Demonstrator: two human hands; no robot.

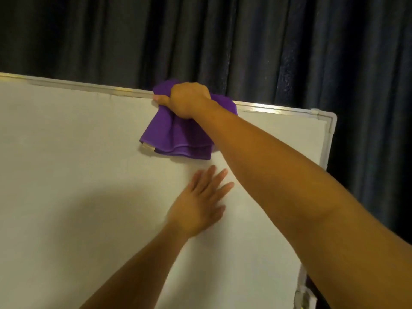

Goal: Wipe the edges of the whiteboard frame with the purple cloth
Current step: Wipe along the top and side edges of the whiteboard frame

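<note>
A white whiteboard (78, 175) with a thin silver frame (73, 84) fills the lower left. My right hand (186, 100) grips the purple cloth (176, 137) and presses it over the top frame edge, right of centre. The cloth hangs down over the board face, with a small white tag at its lower left corner. My left hand (201, 202) lies flat on the board below the cloth, fingers spread, holding nothing. The frame's top right corner (328, 121) is rounded.
A dark pleated curtain (223, 41) hangs behind and to the right of the board. A whitish fitting (304, 293) shows at the board's lower right edge.
</note>
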